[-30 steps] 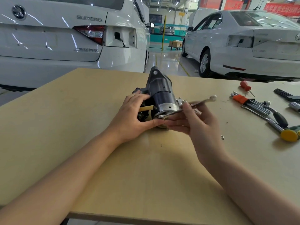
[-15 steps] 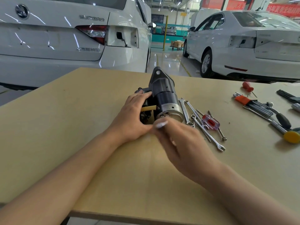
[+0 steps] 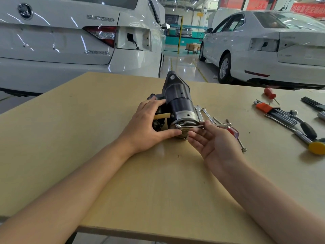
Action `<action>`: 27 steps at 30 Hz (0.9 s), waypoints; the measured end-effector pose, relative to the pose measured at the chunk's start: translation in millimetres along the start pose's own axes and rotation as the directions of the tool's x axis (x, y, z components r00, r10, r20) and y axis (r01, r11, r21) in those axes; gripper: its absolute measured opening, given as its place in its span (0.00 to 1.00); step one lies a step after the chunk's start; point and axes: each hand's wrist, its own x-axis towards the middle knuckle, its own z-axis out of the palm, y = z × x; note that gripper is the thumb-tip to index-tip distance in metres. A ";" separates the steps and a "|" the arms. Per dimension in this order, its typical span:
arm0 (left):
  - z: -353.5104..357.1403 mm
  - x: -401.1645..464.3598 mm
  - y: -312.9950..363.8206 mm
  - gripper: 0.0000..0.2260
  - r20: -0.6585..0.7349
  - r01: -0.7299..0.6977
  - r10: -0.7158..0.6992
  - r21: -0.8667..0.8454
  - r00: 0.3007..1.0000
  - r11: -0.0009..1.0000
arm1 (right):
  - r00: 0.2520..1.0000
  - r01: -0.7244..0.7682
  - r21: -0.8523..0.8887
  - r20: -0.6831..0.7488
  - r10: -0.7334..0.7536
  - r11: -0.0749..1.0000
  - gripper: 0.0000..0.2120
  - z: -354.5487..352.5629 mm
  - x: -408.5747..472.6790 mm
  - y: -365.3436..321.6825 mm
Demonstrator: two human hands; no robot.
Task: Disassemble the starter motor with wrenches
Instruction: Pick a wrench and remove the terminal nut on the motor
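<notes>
Wrench (image 3: 190, 126): pinched by right hand (image 3: 213, 143), shaft crosswise, head on starter motor (image 3: 179, 106) near end cap, mid-table; left hand (image 3: 149, 125) clasps motor body.

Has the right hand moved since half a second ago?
Yes. The right hand has swung rightward from in front of the starter motor end cap, now holding a wrench across it.
</notes>
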 end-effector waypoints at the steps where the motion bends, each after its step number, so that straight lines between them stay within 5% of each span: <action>1: 0.0 -0.1 0.5 0.48 0.002 -0.003 0.003 0.004 1.000 1.000 | 1.000 -0.008 0.014 -0.010 0.009 1.000 0.08 0.3 -0.1 0.0; 11: 1.1 -0.8 1.4 0.44 0.002 -0.023 0.023 0.024 1.000 0.999 | 1.000 -0.008 -0.003 -0.017 0.008 1.000 0.06 -2.0 0.5 2.0; 16: 1.0 -1.2 2.2 0.44 0.005 -0.003 0.003 0.016 1.000 1.000 | 0.932 0.360 -0.306 0.151 -0.329 0.881 0.07 2.6 -5.8 -1.9; 18: 0.5 -1.4 4.0 0.45 0.013 0.019 -0.019 0.013 1.000 1.000 | 0.843 0.537 -0.469 0.281 -0.458 0.701 0.06 9.4 -7.9 -5.9; 21: 1.0 -1.3 4.6 0.40 0.019 0.025 -0.025 -0.016 1.000 1.000 | 0.597 0.765 -0.632 0.621 -0.507 0.125 0.05 20.3 -10.1 -10.5; 23: 1.8 -0.8 2.5 0.33 0.015 0.010 -0.010 -0.026 1.000 1.000 | 0.424 0.820 -0.522 0.829 -0.365 -0.234 0.07 26.8 -14.0 -8.9; 27: -0.7 2.3 -3.1 0.27 0.023 -0.007 0.007 0.003 1.000 1.000 | 0.356 0.751 -0.267 0.934 0.030 -0.603 0.06 24.7 -16.5 3.8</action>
